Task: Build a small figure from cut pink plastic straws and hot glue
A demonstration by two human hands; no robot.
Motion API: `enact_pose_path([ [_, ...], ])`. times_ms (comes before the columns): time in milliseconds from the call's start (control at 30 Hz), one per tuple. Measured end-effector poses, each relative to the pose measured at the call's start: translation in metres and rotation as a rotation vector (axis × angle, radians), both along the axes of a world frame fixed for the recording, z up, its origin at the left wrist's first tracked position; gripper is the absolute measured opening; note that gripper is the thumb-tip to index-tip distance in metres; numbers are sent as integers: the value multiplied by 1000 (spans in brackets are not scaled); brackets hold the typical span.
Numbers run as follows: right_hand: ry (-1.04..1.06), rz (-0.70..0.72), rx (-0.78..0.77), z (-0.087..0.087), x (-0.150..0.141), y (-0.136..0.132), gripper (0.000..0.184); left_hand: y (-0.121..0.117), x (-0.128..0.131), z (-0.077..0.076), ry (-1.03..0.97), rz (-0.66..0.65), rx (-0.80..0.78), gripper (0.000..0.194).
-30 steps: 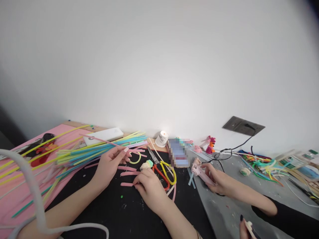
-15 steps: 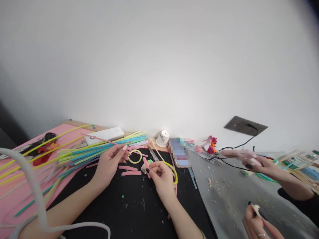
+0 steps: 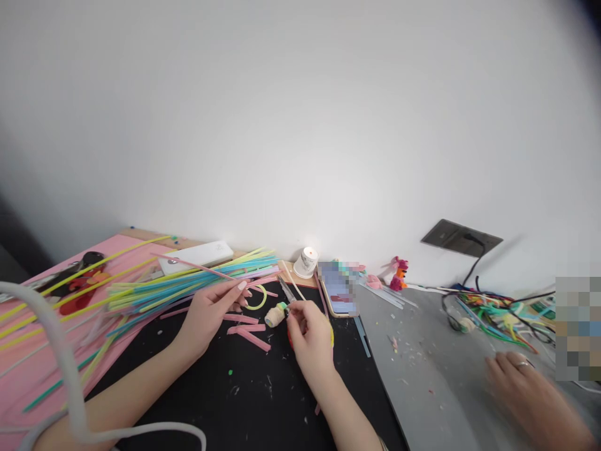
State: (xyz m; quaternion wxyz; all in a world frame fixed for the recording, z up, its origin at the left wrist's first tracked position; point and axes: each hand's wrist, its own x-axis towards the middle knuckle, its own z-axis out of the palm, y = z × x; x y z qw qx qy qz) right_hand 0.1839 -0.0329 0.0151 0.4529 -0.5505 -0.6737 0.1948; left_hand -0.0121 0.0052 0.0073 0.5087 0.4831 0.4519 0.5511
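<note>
Lower centre, my left hand (image 3: 205, 313) pinches one long pink fuzzy stem (image 3: 206, 270) near three short pink fuzzy strips (image 3: 255, 339); whether my right hand (image 3: 310, 333) grips anything, I can't tell.

left hand (image 3: 209, 313): pinches pink strip (image 3: 206, 270) | right hand (image 3: 310, 335): over scissors (image 3: 286, 290) | short pink pieces (image 3: 256, 339): on black mat (image 3: 263, 407)

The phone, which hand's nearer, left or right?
Right. The right hand is left and in front of the phone; the left hand is farther left, by the yellow ring.
</note>
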Motion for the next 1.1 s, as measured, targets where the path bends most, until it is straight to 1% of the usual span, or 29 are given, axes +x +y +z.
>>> enact_pose_path([
  [33, 44, -32, -14, 0, 1, 1, 12, -1, 0, 1, -10, -25, -15, 22],
  [67, 106, -36, -35, -1, 1, 1, 15, -2, 1, 3, -15, -58, -29, 22],
  [167, 339, 30, -97, -3, -1, 2, 21, -7, 7, 8, 0, -213, -75, 22],
  [267, 489, 52, -169, -3, -3, 2, 10, -10, 13, 7, 13, -414, -98, 22],
  [367, 517, 70, -227, -3, -3, 2, 11, -12, 15, 4, 97, -529, -37, 22],
  [467, 432, 124, -219, -6, -4, 0, 8, -14, 14, 6, 297, -569, 107, 25],
  [600, 257, 170, -170, -8, -8, -5, 6, -18, 12, 17, 601, -591, 343, 28],
  [667, 239, 187, -163, -8, -9, -7, 3, -19, 12, 21, 680, -590, 404, 32],
  [700, 237, 190, -161, -7, -8, -7, 3, -20, 12, 20, 685, -580, 408, 32],
  [767, 200, 154, -139, -3, -5, -6, 7, -19, 13, 17, 631, -516, 371, 30],
  [867, -7, -17, -86, 2, 6, 0, 13, -15, 12, 6, 481, -362, 253, 28],
  [967, -283, -171, -65, 2, 19, 8, 23, -9, 10, -1, 410, -285, 160, 26],
  [1033, -383, -222, -56, 2, 27, 11, 28, -7, 8, -3, 384, -246, 100, 26],
  [1100, -441, -288, -56, 4, 34, 13, 29, -6, 7, -3, 368, -222, 61, 27],
])
